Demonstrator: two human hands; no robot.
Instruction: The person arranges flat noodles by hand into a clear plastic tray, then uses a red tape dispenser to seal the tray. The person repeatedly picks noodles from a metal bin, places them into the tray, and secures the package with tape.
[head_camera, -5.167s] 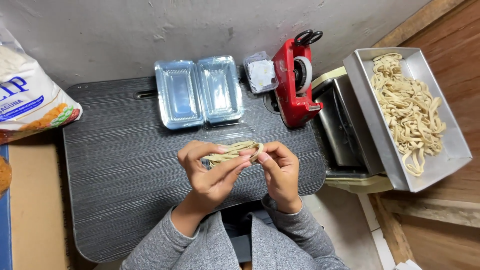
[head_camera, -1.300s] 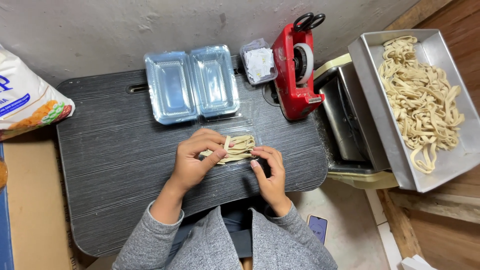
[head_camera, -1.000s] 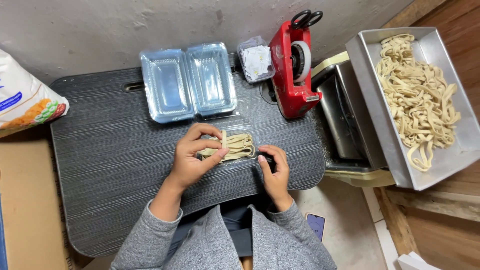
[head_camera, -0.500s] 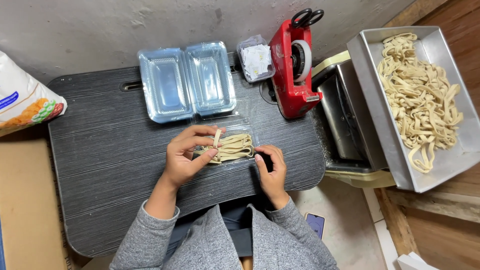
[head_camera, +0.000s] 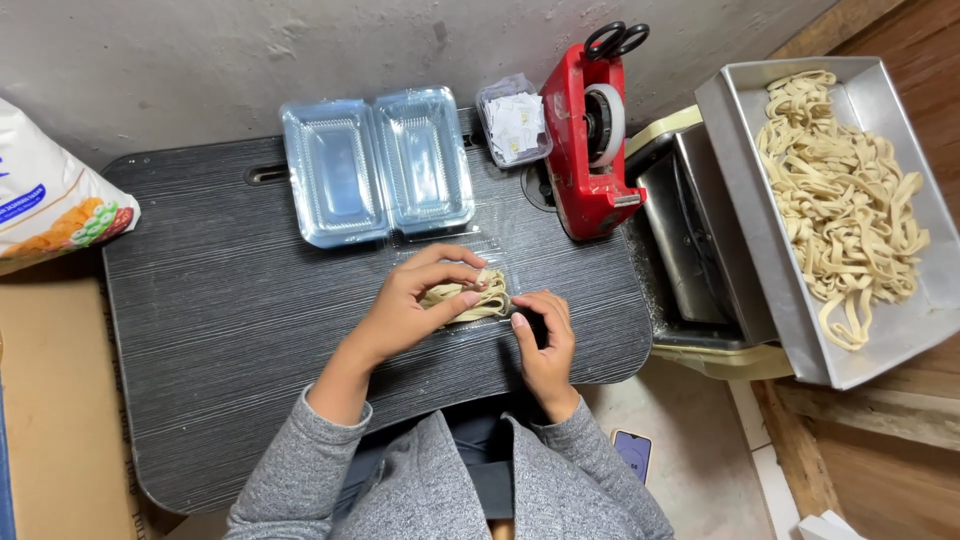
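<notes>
Left hand (head_camera: 415, 305): grip curled, fingertips pinching the folded noodle bundle (head_camera: 470, 298), which lies in a clear plastic tray on the dark counter (head_camera: 220, 320). Right hand (head_camera: 545, 335): fingers loosely bent, resting at the tray's right edge, holding nothing. An open clamshell container (head_camera: 378, 165) sits behind.

Home noodle-packing corner: noodle tray (head_camera: 730, 190), clamshell boxes (head_camera: 378, 165).

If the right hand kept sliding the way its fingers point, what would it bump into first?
Probably the noodles the left hand presses; the right hand points up-left at them, nearly touching. Further on sits the open clear box.
</notes>
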